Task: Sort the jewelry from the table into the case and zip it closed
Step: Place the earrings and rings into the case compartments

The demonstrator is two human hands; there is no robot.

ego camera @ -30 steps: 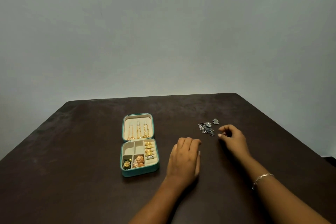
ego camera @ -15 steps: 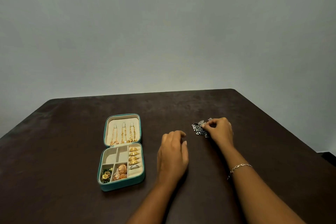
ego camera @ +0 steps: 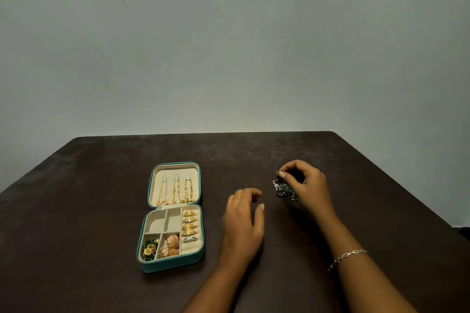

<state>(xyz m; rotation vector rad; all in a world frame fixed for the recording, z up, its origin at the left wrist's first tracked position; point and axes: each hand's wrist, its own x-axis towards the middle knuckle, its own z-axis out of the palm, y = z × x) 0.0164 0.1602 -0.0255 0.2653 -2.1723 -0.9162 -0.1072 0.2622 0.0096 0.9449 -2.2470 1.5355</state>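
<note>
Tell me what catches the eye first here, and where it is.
An open teal case sits left of centre on the dark table, gold chains in its lid and gold rings in its right column. Further right, the right hand pinches a silver jewelry cluster; the left hand is between, holding nothing.

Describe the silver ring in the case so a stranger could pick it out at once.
On the dark table lies an open teal jewelry case. The right-hand column of its near half is a ring roll holding five rings. The silver ring sits nearest the camera, below four domed gold rings, and is the only one not gold.
</note>
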